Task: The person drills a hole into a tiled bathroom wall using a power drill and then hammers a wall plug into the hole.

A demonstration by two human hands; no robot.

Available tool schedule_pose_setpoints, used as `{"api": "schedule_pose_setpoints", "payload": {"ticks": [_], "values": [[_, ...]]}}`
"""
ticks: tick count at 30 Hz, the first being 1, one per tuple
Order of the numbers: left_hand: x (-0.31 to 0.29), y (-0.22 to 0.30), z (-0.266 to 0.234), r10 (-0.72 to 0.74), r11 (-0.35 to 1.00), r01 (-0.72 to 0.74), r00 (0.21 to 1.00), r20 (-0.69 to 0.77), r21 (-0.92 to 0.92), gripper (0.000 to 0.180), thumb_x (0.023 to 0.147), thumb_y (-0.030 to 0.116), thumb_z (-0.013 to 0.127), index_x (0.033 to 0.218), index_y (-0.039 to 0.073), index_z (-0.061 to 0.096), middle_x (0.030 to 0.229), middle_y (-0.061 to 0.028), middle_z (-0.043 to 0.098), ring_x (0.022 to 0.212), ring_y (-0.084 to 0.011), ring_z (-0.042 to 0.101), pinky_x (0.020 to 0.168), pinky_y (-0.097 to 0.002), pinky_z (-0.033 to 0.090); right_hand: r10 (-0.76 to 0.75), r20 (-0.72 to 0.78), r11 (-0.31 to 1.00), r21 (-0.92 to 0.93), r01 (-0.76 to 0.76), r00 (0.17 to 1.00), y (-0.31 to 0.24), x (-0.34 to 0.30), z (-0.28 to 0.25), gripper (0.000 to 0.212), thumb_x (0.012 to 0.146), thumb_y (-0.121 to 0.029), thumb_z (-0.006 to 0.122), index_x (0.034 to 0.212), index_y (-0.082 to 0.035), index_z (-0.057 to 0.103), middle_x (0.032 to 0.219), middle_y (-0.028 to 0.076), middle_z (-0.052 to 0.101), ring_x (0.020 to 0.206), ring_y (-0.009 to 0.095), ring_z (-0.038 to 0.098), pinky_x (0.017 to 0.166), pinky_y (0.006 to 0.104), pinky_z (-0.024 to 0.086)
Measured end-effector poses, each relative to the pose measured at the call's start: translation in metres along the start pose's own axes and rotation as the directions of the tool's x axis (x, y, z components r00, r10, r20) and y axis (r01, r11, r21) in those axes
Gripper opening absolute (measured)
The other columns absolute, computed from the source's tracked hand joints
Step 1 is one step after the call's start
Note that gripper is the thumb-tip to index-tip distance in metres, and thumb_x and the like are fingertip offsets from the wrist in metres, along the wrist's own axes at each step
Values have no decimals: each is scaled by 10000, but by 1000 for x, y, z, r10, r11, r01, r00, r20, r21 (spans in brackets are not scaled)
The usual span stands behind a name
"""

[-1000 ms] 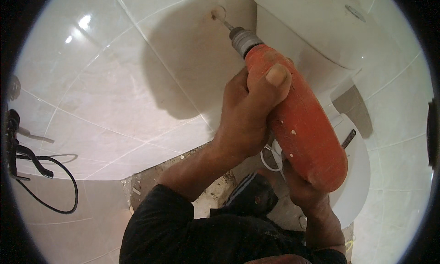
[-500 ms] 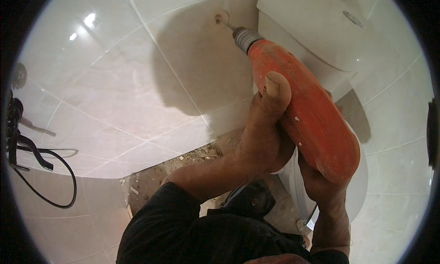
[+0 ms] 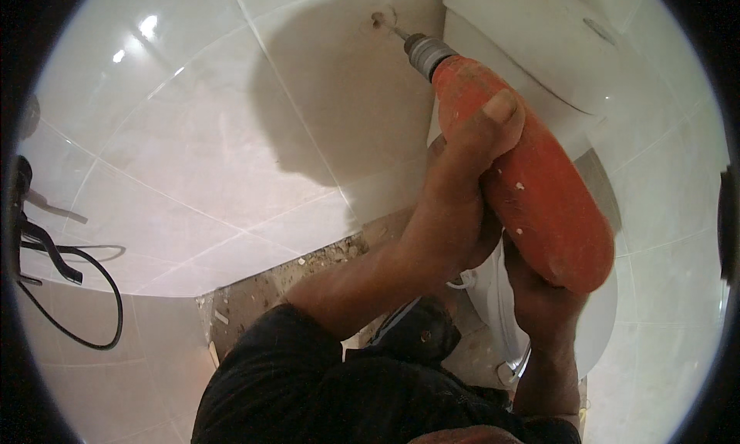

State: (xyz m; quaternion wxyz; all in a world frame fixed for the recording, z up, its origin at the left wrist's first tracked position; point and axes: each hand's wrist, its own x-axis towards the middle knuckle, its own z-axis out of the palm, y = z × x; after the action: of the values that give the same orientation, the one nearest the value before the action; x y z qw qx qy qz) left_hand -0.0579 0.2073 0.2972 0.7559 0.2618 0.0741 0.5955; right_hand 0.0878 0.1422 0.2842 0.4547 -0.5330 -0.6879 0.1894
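Plainly, your left hand [image 3: 464,174] grips the red drill [image 3: 551,201]; your right hand [image 3: 546,305] is beneath its rear — fingers hidden, grip unclear.

The red drill [image 3: 543,201] hides much of the right hand [image 3: 534,280] and part of the left hand [image 3: 472,155].

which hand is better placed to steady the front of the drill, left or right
Left, most likely: the left hand holds the red drill nearer its grey chuck. The right hand sits farther back, under the rear end, its grip hidden.
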Motion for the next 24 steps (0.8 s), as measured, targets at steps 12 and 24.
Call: {"api": "schedule_pose_setpoints", "payload": {"ticks": [12,24], "values": [[-5,8,-12,-58,995,67,993,104,-80,497,908,451,669,1177,59,524,1027,-112,597,940,-222,620,856,-415,534,-58,32,982,-179,63,998,-22,-7,7,520,788,-65,807,1268,-14,613,1160,172,692,1092,327,672,961,442,489],[-1,43,13,-25,992,31,999,-47,120,452,897,386,648,1111,6,532,908,-186,642,793,-324,676,758,-475,562,-232,-49,971,-60,229,971,-19,7,3,350,723,-36,794,1040,40,665,802,130,650,652,277,669,588,340,511]]}}
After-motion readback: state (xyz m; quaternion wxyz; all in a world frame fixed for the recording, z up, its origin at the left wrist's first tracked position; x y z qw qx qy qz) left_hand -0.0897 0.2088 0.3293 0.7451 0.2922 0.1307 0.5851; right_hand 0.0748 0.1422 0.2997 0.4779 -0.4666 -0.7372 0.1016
